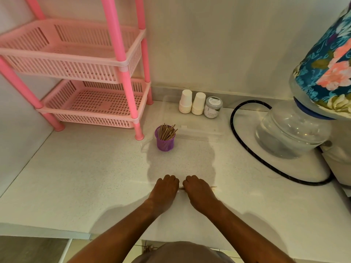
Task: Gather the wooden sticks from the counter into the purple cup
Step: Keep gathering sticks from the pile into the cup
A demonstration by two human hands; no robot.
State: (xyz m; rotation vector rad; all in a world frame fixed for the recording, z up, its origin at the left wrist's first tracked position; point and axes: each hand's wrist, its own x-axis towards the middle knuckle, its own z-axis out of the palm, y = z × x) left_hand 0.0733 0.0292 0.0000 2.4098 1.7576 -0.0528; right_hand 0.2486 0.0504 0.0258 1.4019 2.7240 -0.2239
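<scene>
While the pink rack (pixel 81 76) fills the counter's (pixel 85 177) back left corner, we see our left hand (pixel 165 188) near the front edge, knuckles up and fingers curled down onto the surface. A few wooden sticks (pixel 181 189) lie flat under both hands, showing in the gap between them and poking out past the right one; we cannot tell whether the left fingers actually pinch them. Our right hand (pixel 199 190), just beside the left, is curled the same way over the sticks. Well behind the hands, toward the middle of the counter, stands the purple cup (pixel 164 141), upright and full of sticks. Paper cups (pixel 191 104) and a jar (pixel 213 107) sit by the back edge, a water bottle (pixel 292 130) at the right.
</scene>
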